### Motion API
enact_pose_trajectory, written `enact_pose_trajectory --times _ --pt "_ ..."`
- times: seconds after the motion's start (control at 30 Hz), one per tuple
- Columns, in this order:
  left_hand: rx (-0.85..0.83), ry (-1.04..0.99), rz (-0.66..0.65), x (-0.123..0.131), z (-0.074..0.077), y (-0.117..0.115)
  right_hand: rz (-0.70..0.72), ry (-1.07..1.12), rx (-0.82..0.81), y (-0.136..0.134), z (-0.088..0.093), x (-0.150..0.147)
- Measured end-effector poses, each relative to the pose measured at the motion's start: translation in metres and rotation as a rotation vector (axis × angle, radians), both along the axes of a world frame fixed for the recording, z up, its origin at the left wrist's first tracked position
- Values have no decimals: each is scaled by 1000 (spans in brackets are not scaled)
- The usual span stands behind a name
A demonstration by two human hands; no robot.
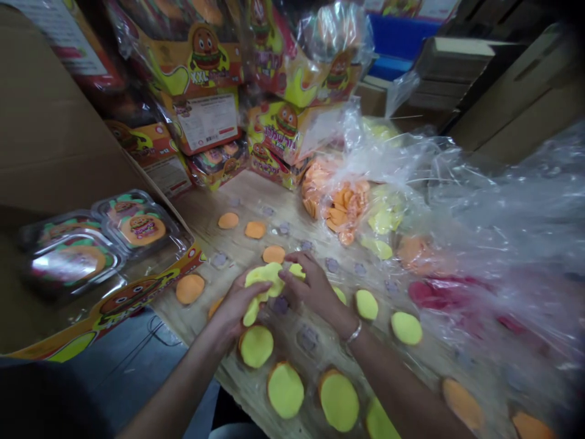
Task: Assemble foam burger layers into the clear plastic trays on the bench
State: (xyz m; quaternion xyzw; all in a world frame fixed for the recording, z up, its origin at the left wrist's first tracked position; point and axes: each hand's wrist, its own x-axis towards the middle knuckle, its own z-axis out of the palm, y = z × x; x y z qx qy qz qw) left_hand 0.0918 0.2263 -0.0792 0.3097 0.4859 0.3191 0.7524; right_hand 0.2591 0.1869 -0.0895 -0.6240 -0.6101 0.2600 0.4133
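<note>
My left hand (pixel 239 302) is closed round a bunch of soft yellow discs (pixel 264 281), held above the middle of the table. My right hand (pixel 308 280) pinches a single yellow disc (pixel 297 270) at the right side of that bunch. Close below my left hand, a yellow disc (pixel 256 346) lies on top of an orange one. More such stacked pairs, with a yellow disc (pixel 286 390) uppermost, run along the near edge. Bare orange discs (pixel 273 253) sit just beyond my hands.
An open display box (pixel 150 292) with clear clamshell packs (pixel 137 222) stands at the left. Wrapped burger-printed boxes (pixel 210 116) are stacked at the back. Plastic bags of orange pieces (pixel 345 207) and dark pink pieces (pixel 439 292) lie to the right on the wooden table (pixel 249 189).
</note>
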Motion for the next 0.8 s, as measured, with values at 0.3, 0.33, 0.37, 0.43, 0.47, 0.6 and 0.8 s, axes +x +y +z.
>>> enact_pose_trajectory --times 0.3,0.33,0.37,0.43,0.47,0.6,0.8 --pt "129 122 84 -16 -9 13 58 -228 -89 75 -27 -3" --pt "132 124 76 -19 -10 14 78 -343 -75 77 -25 -6" --pt "132 125 62 -21 -12 15 86 -420 -49 78 -22 -8" --pt "129 135 41 -23 -13 15 71 -418 16 72 -16 -13" --pt "131 141 34 -22 -13 15 68 -339 34 67 -13 -15" --pt "146 114 -3 -16 -8 10 188 131 -52 50 -9 -22" --pt "118 119 85 -19 -7 10 161 586 -85 47 -8 -31"
